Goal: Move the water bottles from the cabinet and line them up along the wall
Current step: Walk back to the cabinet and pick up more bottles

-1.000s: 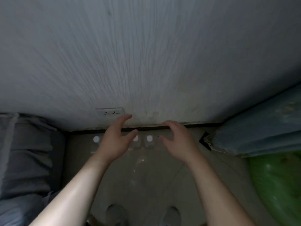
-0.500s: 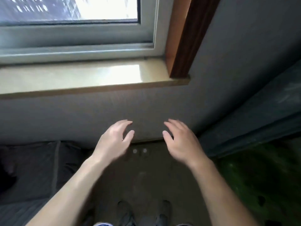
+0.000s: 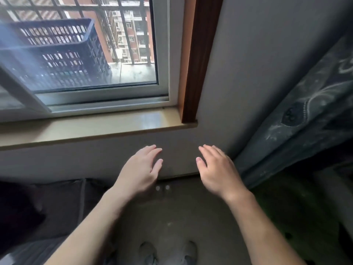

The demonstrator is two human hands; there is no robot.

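Two small white bottle caps show on the floor at the foot of the grey wall, between my hands; the bottles' clear bodies are hard to make out. My left hand floats above and left of them, fingers spread, holding nothing. My right hand is above and right of them, also spread and empty. No cabinet is in view.
A window with a beige sill is above the wall, a dark crate outside it. A patterned dark mattress leans at the right, green fabric below it. Dark bedding lies at the left. My feet stand on the floor.
My view has tilted up from the floor and wall base to the window. Both hands have stayed apart and empty, now higher above the caps.
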